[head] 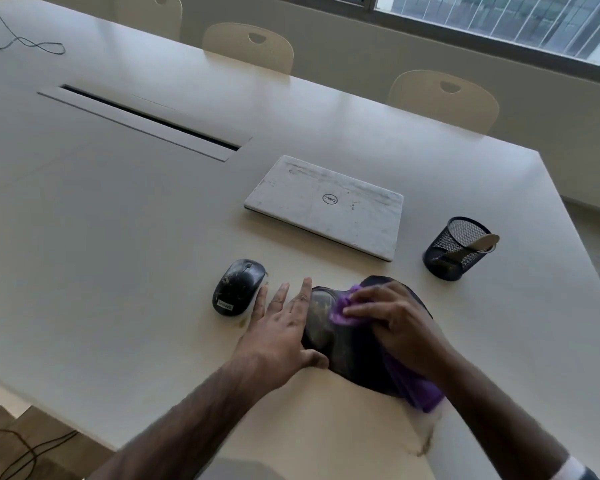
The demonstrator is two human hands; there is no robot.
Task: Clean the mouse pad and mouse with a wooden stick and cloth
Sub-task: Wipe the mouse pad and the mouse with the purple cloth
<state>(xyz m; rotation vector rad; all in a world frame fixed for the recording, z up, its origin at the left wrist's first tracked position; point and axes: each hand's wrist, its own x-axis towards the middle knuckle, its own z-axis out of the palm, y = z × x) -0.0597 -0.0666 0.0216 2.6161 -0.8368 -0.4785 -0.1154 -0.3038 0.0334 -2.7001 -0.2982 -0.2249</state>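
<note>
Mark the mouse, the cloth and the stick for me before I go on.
mouse [238,287], head view, middle of its top shell.
cloth [345,301], head view, bunched purple part on the pad.
stick [485,242], head view, its rounded upper end.

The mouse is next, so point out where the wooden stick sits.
In the head view, the flat pale wooden stick leans inside the black mesh pen cup on the right, just right of the closed white laptop.
</note>
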